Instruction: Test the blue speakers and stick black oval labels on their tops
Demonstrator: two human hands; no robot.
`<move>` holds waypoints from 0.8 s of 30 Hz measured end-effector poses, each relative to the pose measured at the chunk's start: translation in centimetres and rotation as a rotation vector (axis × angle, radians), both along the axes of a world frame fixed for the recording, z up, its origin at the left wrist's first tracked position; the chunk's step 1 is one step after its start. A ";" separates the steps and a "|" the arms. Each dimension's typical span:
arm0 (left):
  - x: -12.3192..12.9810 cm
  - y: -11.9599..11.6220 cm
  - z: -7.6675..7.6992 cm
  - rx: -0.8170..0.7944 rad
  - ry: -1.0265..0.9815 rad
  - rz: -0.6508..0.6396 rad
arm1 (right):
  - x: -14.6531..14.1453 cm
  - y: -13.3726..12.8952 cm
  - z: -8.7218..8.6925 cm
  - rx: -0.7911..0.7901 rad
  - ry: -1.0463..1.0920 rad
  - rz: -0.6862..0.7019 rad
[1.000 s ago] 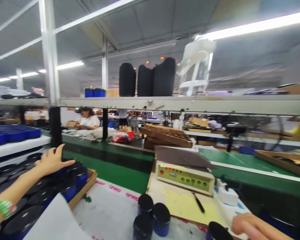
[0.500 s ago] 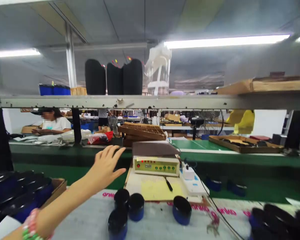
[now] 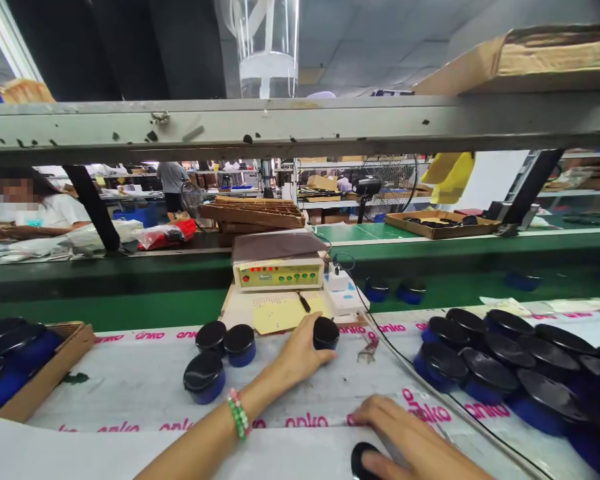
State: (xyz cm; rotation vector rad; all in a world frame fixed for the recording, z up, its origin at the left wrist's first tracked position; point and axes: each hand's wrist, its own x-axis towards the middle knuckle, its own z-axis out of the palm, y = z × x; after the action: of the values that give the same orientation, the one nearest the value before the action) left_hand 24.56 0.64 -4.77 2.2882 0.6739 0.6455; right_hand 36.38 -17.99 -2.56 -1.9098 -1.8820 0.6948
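Note:
My left hand [image 3: 300, 350], a beaded bracelet at its wrist, has thumb and fingers around a short blue cylinder with a glossy black top [image 3: 326, 332]. At the bottom edge, my right hand [image 3: 405, 433] is curled, its thumb lying over a black round piece [image 3: 361, 460], partly cut off by the frame. Three similar cylinders [image 3: 205, 377] stand in a cluster left of my left hand. Beyond my left hand are a control box [image 3: 279, 273] with red lights and green buttons, a yellow sheet [image 3: 277, 319] and a black pen-like object [image 3: 304, 302].
Many black-topped cylinders [image 3: 490, 370] crowd the right side; more fill a cardboard box [image 3: 55, 373] at left. A cable [image 3: 405, 363] crosses the table from a white power strip [image 3: 347, 300]. A metal shelf beam [image 3: 280, 127] spans above. Another person [image 3: 50, 207] sits across the green conveyor [image 3: 180, 307].
My view has tilted downward. My left hand, open and raised before, has come down to the right and closed around a single cylinder. My right hand has entered with a black round piece.

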 end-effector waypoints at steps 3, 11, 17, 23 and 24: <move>-0.5 -1.8 0.8 -0.049 -0.060 -0.075 | 0.3 1.2 -0.4 0.205 0.055 -0.167; -4.1 -4.8 2.1 -0.197 -0.061 0.004 | -2.2 5.3 2.1 0.387 0.150 -0.014; -6.7 -3.9 0.4 -0.180 -0.070 0.102 | -4.3 7.6 1.7 0.362 0.081 0.051; -7.5 -3.0 -2.4 -0.195 -0.102 0.145 | -6.8 10.0 0.3 0.262 -0.134 0.066; -7.5 -2.9 -2.6 -0.204 -0.100 0.146 | -7.0 10.2 0.3 0.248 -0.141 0.059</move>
State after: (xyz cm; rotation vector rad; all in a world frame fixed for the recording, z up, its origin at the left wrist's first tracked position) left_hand 17.03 -2.23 -7.40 2.0195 0.8244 0.7197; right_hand 29.36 -7.81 -2.28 -1.7914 -2.0109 0.3312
